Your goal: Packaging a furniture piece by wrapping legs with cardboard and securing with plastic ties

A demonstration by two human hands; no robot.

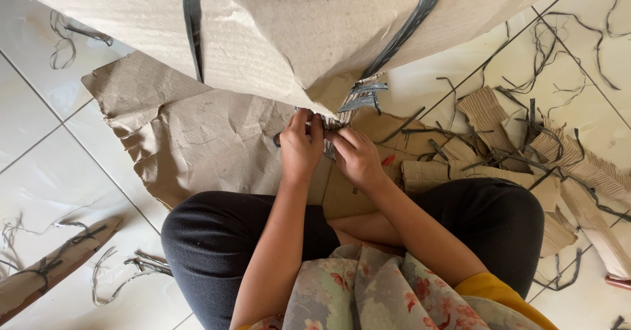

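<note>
White tiled floor point(39, 126) w/ torn brown cardboard scraps point(578, 165) & black strap offcuts around. Big brown corrugated cardboard bundle point(282, 34), bound w/ black plastic straps point(192, 21), leans over the lap; its lower corner sits just ahead of both hands. Left hand point(299, 149) & right hand point(355, 156) touch there, fingers pressed together, pinching the frayed strap ends point(358, 96). Long axis runs away from the body.

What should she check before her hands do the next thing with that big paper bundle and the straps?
1. Both hands on the strap ends: left hand and right hand meet at the bundle's corner. Ok.
2. Strap ends in view: ok.
3. Knot tight: cannot tell, fingers hide it.
4. Black straps lie flat over the bundle: ok.
5. Floor tidy: not ok, loose strips and cardboard scraps lie about.
</note>
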